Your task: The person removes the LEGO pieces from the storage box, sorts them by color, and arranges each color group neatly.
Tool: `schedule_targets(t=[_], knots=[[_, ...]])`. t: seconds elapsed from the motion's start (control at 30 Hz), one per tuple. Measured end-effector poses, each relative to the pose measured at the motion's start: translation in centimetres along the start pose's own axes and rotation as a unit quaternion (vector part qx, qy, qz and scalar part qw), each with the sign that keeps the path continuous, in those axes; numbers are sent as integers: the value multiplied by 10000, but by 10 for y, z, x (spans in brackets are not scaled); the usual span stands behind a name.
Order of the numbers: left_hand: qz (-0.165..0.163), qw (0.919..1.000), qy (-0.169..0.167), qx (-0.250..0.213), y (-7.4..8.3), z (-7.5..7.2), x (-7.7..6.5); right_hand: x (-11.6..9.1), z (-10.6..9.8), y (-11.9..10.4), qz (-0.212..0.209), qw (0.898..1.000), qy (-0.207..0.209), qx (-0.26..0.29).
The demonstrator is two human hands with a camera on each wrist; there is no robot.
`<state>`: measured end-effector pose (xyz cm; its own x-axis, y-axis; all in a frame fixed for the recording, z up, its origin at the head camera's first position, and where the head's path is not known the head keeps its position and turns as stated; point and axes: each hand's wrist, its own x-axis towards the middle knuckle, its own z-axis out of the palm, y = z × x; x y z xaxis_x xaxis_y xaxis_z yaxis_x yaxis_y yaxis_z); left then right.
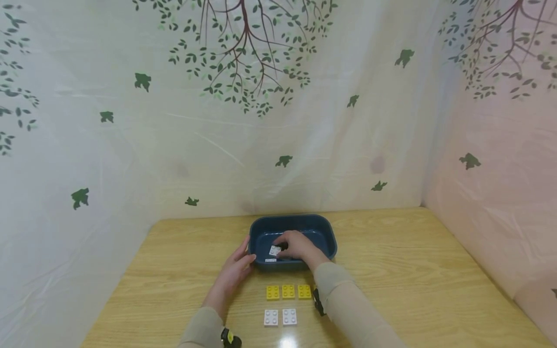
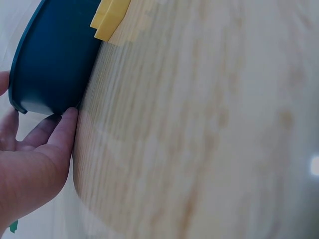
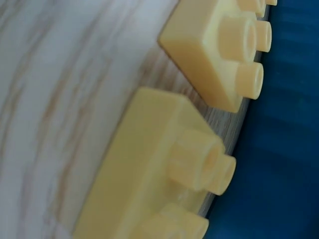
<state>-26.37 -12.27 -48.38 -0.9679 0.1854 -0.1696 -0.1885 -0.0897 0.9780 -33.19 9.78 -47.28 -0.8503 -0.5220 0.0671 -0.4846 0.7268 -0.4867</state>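
A dark blue basin stands on the table. My left hand holds it at the near left corner; in the left wrist view its fingers press the outer wall, with one fingertip over the rim. My right hand reaches inside and pinches a white four-stud toy brick. A small dark patch shows beneath that hand, its nature unclear. Another white piece shows at the near inner wall, mostly hidden. Outside the basin, three yellow bricks form a row. Nearer lie two white bricks, side by side.
The wooden table stretches to both sides of the basin. Behind it and to the sides hang pale curtains printed with leaves and branches. Beneath the right forearm, the yellow row's right end lies close to the wrist strap.
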Motion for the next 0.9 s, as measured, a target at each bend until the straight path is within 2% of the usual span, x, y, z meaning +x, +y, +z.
schedule_targets(t=[0.23, 0.6, 0.9], knots=[[-41, 10000, 76, 33, 0, 1, -1, 0, 0, -2, -51, 9996, -48, -279], [12, 10000, 26, -28, 0, 1, -4, -2, 0, -4, 54, 9999, -6, -126], [62, 10000, 51, -48, 0, 3, -6, -4, -1, -2, -39, 9995, 273, 174]])
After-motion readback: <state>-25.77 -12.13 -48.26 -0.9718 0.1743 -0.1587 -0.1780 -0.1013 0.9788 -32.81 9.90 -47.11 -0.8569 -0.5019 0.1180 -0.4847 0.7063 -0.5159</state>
